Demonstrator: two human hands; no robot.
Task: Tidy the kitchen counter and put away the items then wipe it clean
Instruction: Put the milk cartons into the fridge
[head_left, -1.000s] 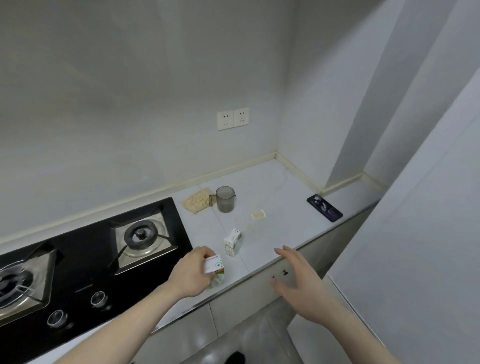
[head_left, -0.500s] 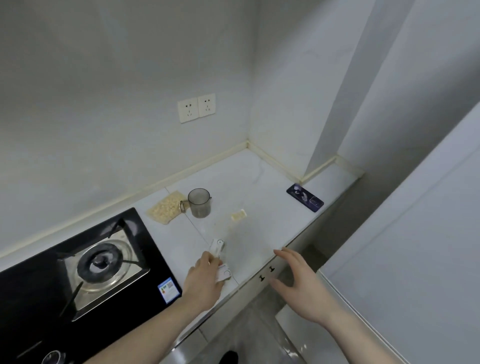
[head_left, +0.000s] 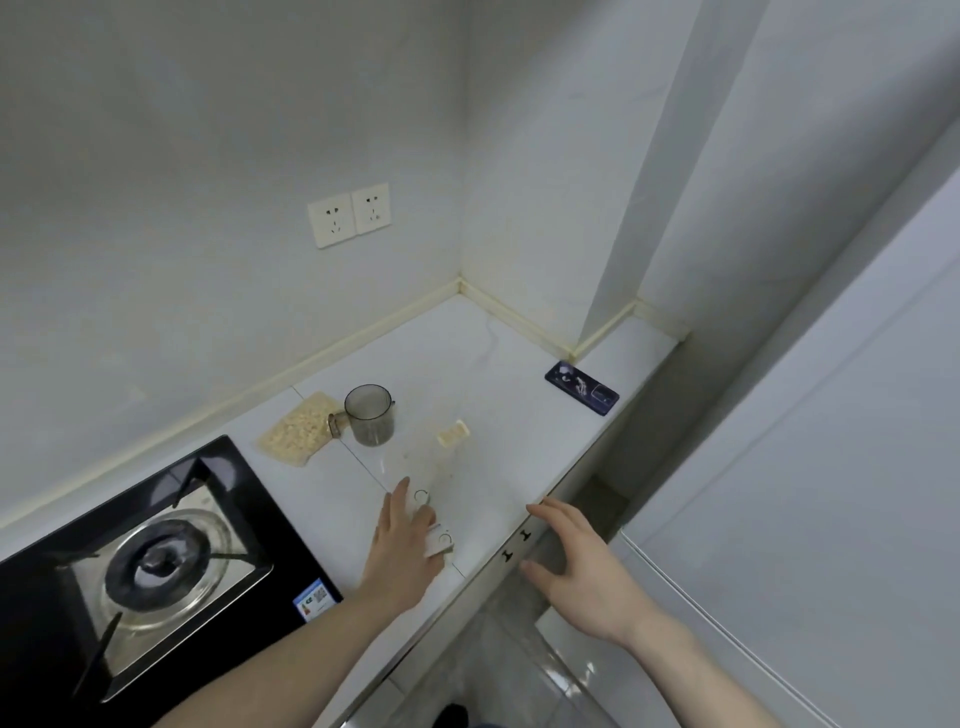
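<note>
Two small white drink cartons sit near the front of the white counter (head_left: 498, 374). My left hand (head_left: 402, 545) grips one carton (head_left: 441, 540) under its curled fingers. Its forefinger stretches forward and touches the second carton (head_left: 422, 497), which lies just beyond the first. The hand hides most of both cartons. My right hand (head_left: 576, 566) hovers with spread, relaxed fingers at the counter's front edge and holds nothing.
A grey plastic cup (head_left: 370, 415) stands mid-counter beside a bag of pale pieces (head_left: 298, 434). A small yellowish scrap (head_left: 453, 433) lies to its right. A dark blue phone (head_left: 582, 387) is at the far right, a gas hob (head_left: 156, 561) on the left, and two wall sockets (head_left: 349, 214) above.
My left hand carried one carton rightward along the counter and set its fingers against the second carton. The view swung right. My right hand stayed by the counter edge.
</note>
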